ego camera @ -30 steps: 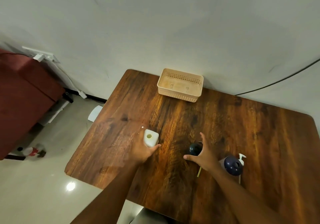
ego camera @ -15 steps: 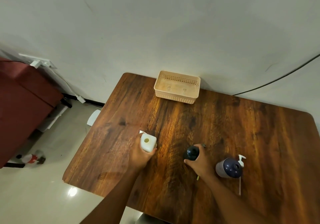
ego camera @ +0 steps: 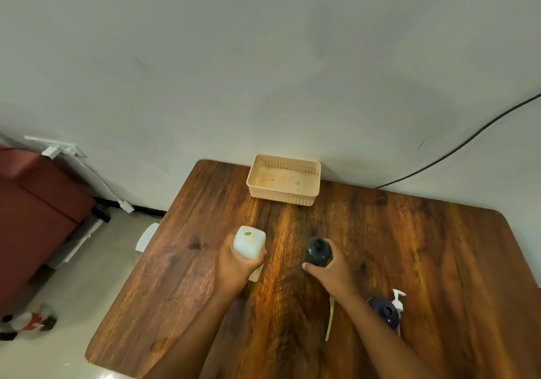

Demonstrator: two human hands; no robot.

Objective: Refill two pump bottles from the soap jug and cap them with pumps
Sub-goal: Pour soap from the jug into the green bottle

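My left hand [ego camera: 234, 267] grips a white soap jug [ego camera: 249, 241], its open mouth facing up, raised a little above the wooden table [ego camera: 424, 247]. My right hand [ego camera: 330, 270] is wrapped around a dark pump bottle [ego camera: 317, 250] with no pump, standing upright at the table's middle. A second dark blue bottle [ego camera: 384, 314], also open at the top, stands near my right forearm. A white pump [ego camera: 398, 299] lies just beyond it. A thin yellowish pump tube [ego camera: 329, 320] lies on the table under my right wrist.
A beige perforated basket [ego camera: 284, 179] sits at the table's far edge against the wall. A black cable [ego camera: 456, 150] runs along the wall at right. Left of the table are a red seat [ego camera: 38, 212] and a bottle on the floor [ego camera: 27, 321].
My left hand closed around the jug and lifted it. My right hand closed on the dark bottle. The view has tilted, so the table sits lower in the frame.
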